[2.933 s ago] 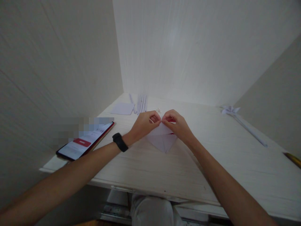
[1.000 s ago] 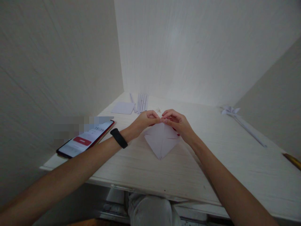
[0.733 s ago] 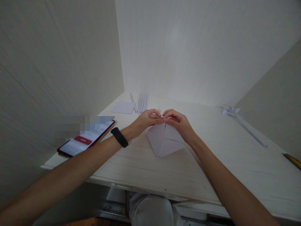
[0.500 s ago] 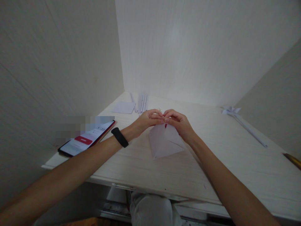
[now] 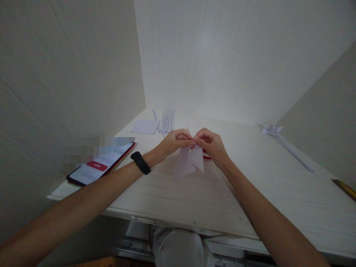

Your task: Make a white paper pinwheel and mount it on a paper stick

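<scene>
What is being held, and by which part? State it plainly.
The folded white paper is held at its top point, pinched between the fingertips of the left hand and the right hand.

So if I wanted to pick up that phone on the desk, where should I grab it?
Probably by its two long edges, coming from above. The phone lies flat, screen up, near the desk's left edge beside the wall, apart from the left hand pinching the folded paper. Pinching the sides keeps fingers off the lit screen.
</scene>
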A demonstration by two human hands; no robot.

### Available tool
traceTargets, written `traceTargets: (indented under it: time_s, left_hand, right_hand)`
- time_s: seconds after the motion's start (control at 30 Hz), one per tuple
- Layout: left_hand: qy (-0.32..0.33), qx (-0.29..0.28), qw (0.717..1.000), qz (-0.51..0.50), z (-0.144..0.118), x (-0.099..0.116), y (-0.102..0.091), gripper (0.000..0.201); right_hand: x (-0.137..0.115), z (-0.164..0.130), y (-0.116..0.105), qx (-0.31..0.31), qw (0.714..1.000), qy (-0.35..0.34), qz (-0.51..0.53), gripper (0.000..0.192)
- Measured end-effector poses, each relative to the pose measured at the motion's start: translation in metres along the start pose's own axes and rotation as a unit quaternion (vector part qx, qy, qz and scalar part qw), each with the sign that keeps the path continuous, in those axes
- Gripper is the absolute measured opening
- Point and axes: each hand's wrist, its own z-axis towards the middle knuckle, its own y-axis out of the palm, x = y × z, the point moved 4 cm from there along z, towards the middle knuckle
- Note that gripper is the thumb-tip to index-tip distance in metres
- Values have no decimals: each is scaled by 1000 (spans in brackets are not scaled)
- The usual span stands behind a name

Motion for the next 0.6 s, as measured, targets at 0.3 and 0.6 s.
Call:
traceTargets:
  time_s: [0.3, 0.6]
  left_hand:
    - [-4, -15, 1000, 21, 0, -6, -4, 20]
    - [-5, 41, 999, -18, 3, -4, -13, 19]
  right_hand:
    - [-6, 1, -3, 23, 996, -75, -50, 16]
    - [19, 6, -28, -1, 938, -27, -347, 10]
